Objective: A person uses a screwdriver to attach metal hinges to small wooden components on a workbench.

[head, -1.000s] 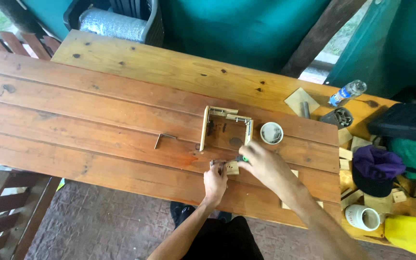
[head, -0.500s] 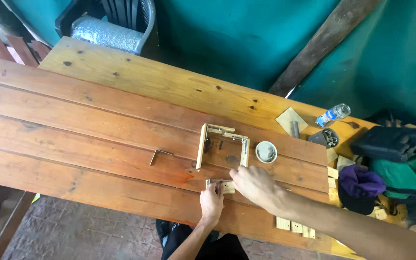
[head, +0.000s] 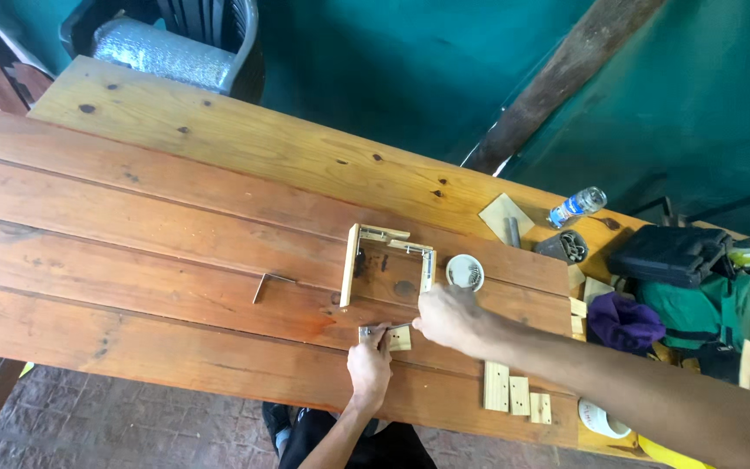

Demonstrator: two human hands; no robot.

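Note:
On the plank table [head: 175, 217], my left hand [head: 369, 365] pinches a small wooden block with a metal bracket [head: 387, 334] near the front edge. My right hand [head: 450, 317] reaches in from the right and grips the other end of the same bracket piece, fingers closed around it. Just beyond my hands lies an unfinished frame of light wooden strips [head: 384, 260], joined at the corners with metal brackets. A small white round container [head: 465, 272] stands to the right of the frame.
A bent metal hex key [head: 269, 284] lies left of the frame. Several small wooden blocks [head: 514, 395] sit at the front right. Far right holds a plastic bottle [head: 576, 207], a black case [head: 666, 254], purple cloth [head: 625, 321], green bag [head: 696, 304]. A chair [head: 175, 43] stands behind.
The view has shifted, so the table sits lower left. My hands stayed together at the bracket piece in front of the frame; the right hand slid a little to the right.

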